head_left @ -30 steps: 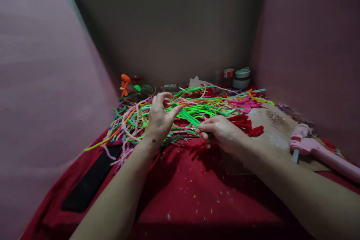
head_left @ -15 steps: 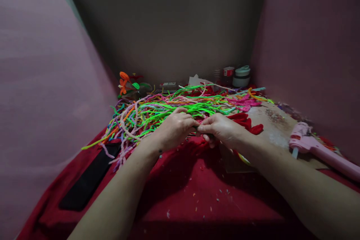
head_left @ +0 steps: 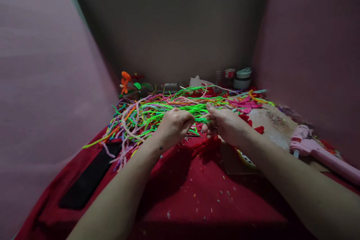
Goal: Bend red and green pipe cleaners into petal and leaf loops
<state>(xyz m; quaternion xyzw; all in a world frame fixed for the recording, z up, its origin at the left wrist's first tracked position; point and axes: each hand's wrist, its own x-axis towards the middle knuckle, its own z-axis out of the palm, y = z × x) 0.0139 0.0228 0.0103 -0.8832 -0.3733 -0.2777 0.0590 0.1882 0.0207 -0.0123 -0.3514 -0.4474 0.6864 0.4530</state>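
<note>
My left hand [head_left: 174, 126] is closed, its thumb and fingertips pinched together at the near edge of a heap of pipe cleaners [head_left: 157, 109]. What it pinches is too small to make out. Just to the right, my right hand [head_left: 229, 124] has its thumb raised away from its loosely curled fingers. Bright green fuzzy stems [head_left: 201, 119] show in the gap between both hands; I cannot tell whether they are held or lie behind. Red fuzzy pieces [head_left: 206, 147] lie below the right hand, and thin dark metal tools [head_left: 194, 135] lie beneath the left fingertips.
A pink glue gun [head_left: 308, 143] rests at the right. On the left lies a flat black object [head_left: 88, 180]. Orange fuzzy flowers [head_left: 125, 81], pink fuzzy petals [head_left: 244, 103] and a lidded container [head_left: 242, 78] are farther back. Small clippings dot the red cloth [head_left: 180, 202].
My hands, whose fingertips met before, have moved slightly apart. My right thumb has lifted off the fingers, and green now shows in the gap.
</note>
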